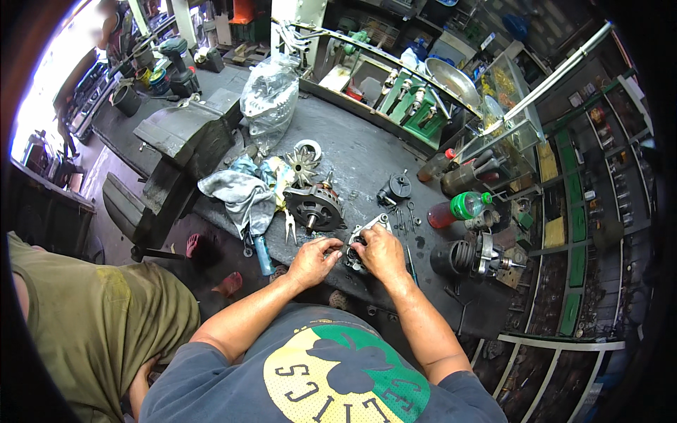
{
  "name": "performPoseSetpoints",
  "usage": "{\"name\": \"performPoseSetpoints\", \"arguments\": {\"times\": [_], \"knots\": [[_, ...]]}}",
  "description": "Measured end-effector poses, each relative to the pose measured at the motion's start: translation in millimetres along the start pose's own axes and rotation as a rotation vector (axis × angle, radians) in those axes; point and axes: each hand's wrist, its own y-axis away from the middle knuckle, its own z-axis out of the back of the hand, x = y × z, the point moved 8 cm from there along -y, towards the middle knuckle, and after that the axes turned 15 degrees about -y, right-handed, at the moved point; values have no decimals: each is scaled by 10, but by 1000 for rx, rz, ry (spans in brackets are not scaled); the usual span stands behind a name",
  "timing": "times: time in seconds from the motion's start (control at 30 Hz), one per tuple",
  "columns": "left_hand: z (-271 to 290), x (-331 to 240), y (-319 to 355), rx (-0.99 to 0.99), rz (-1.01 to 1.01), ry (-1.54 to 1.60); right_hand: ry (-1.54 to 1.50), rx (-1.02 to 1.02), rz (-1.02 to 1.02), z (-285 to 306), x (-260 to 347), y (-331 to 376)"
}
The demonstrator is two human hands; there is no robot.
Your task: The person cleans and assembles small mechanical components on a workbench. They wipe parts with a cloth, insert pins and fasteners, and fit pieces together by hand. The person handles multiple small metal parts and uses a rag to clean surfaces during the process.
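Note:
At the near edge of the bench, my right hand [381, 250] is closed around a silver cast-metal housing [381, 220]. My left hand [316, 262] meets it from the left with thumb and fingers pinched together; whatever lies between those fingertips is too small to make out. Just beyond my left hand lies a dark round rotor-like part [314, 206] with a shaft, and behind it a finned metal wheel [303, 166]. Pliers [290, 227] lie left of my left hand. A small black round part [397, 187] sits beyond the housing.
A large vise [176, 141] stands at the left, beside crumpled rags [243, 194] and a bagged metal part [271, 99]. To the right are a bottle of red liquid [455, 209] and a metal-and-black assembly [490, 252]. A person in an olive shirt [106, 303] is close on my left.

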Motion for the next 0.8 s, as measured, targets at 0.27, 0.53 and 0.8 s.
{"name": "performPoseSetpoints", "arguments": {"times": [0.27, 0.53, 0.8], "knots": [[44, 44, 56, -15, 25, -8, 1, 87, 179, -2, 4, -88], [44, -88, -28, -20, 20, -18, -122, 184, 151, -55, -121, -274], [-22, -58, -76, 5, 34, 2, 61, 149, 130, -142, -93, -213]]}}
